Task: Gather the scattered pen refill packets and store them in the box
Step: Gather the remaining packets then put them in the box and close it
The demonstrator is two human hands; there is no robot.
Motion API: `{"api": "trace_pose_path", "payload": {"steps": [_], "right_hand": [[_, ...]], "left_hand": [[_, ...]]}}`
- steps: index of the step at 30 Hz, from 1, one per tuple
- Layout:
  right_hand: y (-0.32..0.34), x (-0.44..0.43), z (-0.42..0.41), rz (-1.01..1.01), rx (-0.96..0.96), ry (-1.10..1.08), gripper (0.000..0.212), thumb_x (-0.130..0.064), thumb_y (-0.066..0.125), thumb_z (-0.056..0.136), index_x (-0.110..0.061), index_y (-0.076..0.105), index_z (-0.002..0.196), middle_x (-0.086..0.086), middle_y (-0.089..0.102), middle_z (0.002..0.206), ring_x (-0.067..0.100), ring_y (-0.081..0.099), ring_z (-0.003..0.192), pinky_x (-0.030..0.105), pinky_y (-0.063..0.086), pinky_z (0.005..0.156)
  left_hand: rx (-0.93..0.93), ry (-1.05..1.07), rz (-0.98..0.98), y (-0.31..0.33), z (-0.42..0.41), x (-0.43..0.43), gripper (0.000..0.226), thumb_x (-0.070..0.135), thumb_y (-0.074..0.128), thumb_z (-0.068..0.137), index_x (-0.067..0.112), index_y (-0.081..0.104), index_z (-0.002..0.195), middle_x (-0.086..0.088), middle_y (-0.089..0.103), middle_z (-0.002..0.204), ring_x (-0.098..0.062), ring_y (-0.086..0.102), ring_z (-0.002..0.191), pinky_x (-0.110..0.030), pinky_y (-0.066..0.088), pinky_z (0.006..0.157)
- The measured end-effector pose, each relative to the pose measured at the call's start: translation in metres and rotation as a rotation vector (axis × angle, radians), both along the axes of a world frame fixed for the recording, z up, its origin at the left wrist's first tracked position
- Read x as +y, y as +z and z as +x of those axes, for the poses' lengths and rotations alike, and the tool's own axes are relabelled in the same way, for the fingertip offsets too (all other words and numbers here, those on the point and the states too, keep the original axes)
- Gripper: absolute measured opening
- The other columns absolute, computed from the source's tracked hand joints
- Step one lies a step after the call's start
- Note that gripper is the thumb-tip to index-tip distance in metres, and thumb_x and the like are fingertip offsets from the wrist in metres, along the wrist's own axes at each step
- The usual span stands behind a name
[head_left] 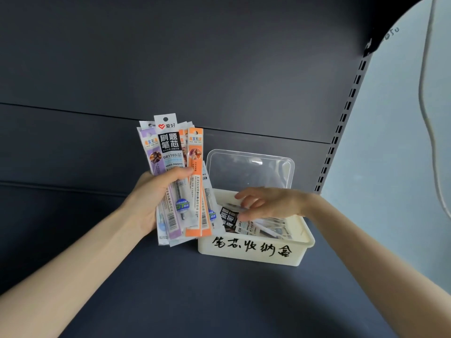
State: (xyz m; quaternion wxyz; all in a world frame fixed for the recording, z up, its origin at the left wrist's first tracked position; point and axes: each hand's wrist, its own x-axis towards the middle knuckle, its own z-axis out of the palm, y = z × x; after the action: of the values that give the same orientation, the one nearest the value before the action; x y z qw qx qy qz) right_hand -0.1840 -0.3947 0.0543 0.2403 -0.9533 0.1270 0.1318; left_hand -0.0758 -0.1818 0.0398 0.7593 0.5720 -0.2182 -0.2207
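Observation:
My left hand point(152, 193) grips a fanned bundle of several pen refill packets point(170, 152), held upright just left of the box: purple, black-and-white and orange ones show in front. The cream plastic box point(249, 250) stands on the dark shelf with black handwriting on its front wall and its clear lid point(249, 167) tipped up behind. My right hand point(266, 203) reaches over the box with fingers spread, fingertips resting on a black-labelled packet point(230, 219) that lies inside on top of other packets. Whether those fingers pinch it I cannot tell.
The dark shelf board point(195, 289) runs under the box, with a dark back panel point(195, 69) behind. A slotted metal upright point(341, 123) stands at the right, beside a pale wall and a hanging cable point(424, 93).

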Motion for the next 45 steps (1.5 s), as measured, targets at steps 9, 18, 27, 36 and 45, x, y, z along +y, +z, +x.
{"api": "trace_pose_path", "payload": {"steps": [9,18,27,36,45], "right_hand": [[0.010,0.016,-0.024,0.422,-0.466,-0.053,0.059,-0.060,0.045,0.085,-0.018,0.059,0.124,-0.004,0.064,0.125,0.010,0.059,0.118,0.032,0.042,0.106],[0.025,0.030,-0.038,0.714,-0.518,0.031,0.030,-0.017,0.070,0.081,-0.014,0.060,0.109,0.004,0.073,0.100,0.029,0.070,0.096,0.038,0.058,0.081],[0.011,0.006,-0.032,0.648,-0.513,-0.015,0.041,0.002,0.072,0.078,-0.005,0.060,0.116,0.010,0.072,0.106,0.024,0.071,0.094,0.032,0.056,0.081],[0.007,-0.010,-0.028,0.573,-0.424,-0.015,0.043,0.000,0.071,0.079,-0.004,0.058,0.120,0.009,0.071,0.111,0.021,0.071,0.096,0.028,0.055,0.078],[-0.008,-0.011,-0.020,0.758,-0.436,-0.040,0.041,0.006,0.072,0.075,-0.012,0.063,0.111,0.013,0.071,0.111,0.030,0.068,0.102,0.038,0.054,0.088]], "left_hand": [[-0.022,0.013,-0.105,0.013,-0.015,-0.012,0.007,0.014,0.069,0.080,0.019,0.068,0.084,0.002,0.075,0.070,-0.014,0.073,0.062,-0.027,0.055,0.049],[0.123,-0.088,-0.200,0.032,-0.052,-0.073,0.031,0.037,0.068,0.080,0.019,0.068,0.105,-0.008,0.076,0.093,-0.026,0.074,0.081,-0.041,0.060,0.069],[0.102,-0.137,-0.094,0.012,-0.057,-0.091,0.016,0.054,0.062,0.079,0.040,0.063,0.087,-0.006,0.074,0.100,-0.026,0.072,0.090,-0.050,0.055,0.084],[-0.006,-0.098,-0.047,0.005,-0.047,-0.087,0.038,0.051,0.055,0.084,0.027,0.058,0.113,0.000,0.072,0.103,-0.020,0.070,0.093,-0.039,0.056,0.076],[0.023,-0.041,-0.072,0.002,-0.046,-0.086,0.061,0.050,0.066,0.066,0.022,0.057,0.119,-0.003,0.073,0.105,-0.024,0.069,0.098,-0.047,0.053,0.090]]}}
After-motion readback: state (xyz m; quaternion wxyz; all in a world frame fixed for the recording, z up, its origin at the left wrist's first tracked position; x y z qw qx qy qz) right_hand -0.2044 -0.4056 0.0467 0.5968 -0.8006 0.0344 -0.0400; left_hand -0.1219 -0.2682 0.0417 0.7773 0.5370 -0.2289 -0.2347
